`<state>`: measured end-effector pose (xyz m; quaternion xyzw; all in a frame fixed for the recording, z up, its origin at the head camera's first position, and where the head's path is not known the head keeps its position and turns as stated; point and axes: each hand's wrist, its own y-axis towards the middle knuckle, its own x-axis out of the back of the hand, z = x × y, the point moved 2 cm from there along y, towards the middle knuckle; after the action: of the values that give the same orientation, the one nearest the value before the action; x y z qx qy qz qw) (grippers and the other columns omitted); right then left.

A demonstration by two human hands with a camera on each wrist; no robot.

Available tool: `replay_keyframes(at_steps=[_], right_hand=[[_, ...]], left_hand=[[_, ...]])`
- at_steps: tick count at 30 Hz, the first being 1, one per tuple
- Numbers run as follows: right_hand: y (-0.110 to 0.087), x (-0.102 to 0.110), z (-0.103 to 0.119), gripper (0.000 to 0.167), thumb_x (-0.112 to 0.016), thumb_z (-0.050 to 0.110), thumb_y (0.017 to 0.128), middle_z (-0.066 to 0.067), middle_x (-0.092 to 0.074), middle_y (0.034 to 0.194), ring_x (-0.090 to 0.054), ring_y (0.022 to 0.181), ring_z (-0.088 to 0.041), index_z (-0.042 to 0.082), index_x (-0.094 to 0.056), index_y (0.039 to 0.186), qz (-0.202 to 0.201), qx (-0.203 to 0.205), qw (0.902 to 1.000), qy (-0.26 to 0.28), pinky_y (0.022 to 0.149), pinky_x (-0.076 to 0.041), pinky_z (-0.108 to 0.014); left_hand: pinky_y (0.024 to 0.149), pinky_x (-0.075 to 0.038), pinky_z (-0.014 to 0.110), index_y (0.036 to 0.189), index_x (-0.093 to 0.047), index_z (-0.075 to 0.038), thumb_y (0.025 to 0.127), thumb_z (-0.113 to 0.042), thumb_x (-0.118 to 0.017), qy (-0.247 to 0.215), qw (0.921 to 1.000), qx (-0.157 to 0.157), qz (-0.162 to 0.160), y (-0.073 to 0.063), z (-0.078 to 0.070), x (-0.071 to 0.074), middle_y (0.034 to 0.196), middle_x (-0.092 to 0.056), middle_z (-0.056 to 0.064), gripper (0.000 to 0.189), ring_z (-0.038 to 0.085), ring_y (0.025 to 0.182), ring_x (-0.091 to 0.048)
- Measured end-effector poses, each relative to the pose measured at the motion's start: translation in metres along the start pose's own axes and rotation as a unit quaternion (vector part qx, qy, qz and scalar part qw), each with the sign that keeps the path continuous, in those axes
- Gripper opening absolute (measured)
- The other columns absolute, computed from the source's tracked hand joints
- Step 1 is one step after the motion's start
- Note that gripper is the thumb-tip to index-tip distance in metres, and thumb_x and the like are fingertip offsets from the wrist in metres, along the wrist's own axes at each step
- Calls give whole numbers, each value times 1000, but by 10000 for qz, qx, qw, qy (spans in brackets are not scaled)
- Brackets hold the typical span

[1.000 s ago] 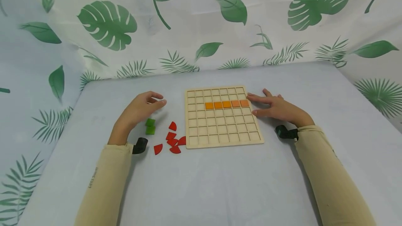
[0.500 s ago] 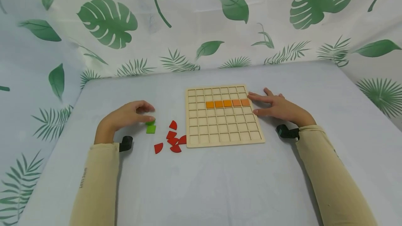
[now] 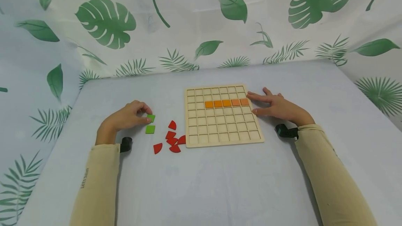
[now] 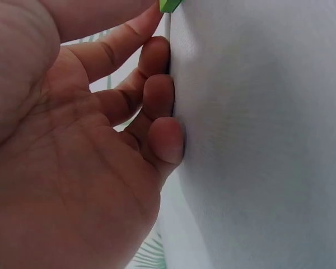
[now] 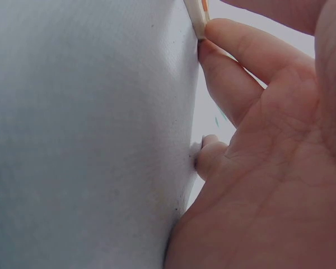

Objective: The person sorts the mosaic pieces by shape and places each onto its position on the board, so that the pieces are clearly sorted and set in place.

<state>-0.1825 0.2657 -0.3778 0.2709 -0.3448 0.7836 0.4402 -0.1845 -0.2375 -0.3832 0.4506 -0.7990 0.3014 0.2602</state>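
Observation:
In the head view, my left hand (image 3: 130, 116) pinches the farther of two green square tiles (image 3: 151, 118) between thumb and index finger. A corner of that green tile (image 4: 169, 4) shows at the top of the left wrist view, while the other fingers curl with their tips down at the cloth. Just nearer to me lies the second green tile (image 3: 150, 129). My right hand (image 3: 279, 107) rests with fingers spread, its fingertips at the right edge of the wooden grid board (image 3: 224, 128). Several orange tiles (image 3: 217, 104) form a row across the board's cells.
Several red pieces (image 3: 172, 141), some quarter-round, lie scattered between the green tiles and the board, one right at the board's left edge. A pale cloth (image 3: 201, 184) covers the table. Behind it hangs a leaf-patterned curtain (image 3: 188, 16).
My left hand has moved left and down to the green tiles and taken the farther one between thumb and index finger. That tile has shifted away from the nearer one. My right hand stays put.

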Motion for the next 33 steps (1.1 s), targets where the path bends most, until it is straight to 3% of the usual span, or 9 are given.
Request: replay_keyframes(at_steps=[17,28,33], right_hand=[[2,-1,-1,77,-72,41,103,-17,-12,177,15,161,-44,13,-38,167,-22,-80,10000,14,118,20,-69],[2,-1,-2,77,-73,41,103,-15,-16,177,12,161,-45,14,-39,166,-58,-82,9999,-46,118,19,-69],[2,-2,-3,77,-73,41,102,-14,-16,177,13,161,-44,15,-40,166,-61,-97,9999,24,118,20,-69]], left_hand=[[113,-34,57,120,-57,3,101,-6,-69,-88,9997,177,-152,1,-3,-4,128,-51,22,24,40,129,-39],[95,-43,46,118,-55,1,102,-5,-69,-178,9996,157,-164,3,-6,-5,111,-57,16,22,34,111,-49],[94,-44,44,123,-58,1,104,-7,-68,-220,9992,199,-281,4,-4,-5,110,-56,14,23,32,110,-50]])
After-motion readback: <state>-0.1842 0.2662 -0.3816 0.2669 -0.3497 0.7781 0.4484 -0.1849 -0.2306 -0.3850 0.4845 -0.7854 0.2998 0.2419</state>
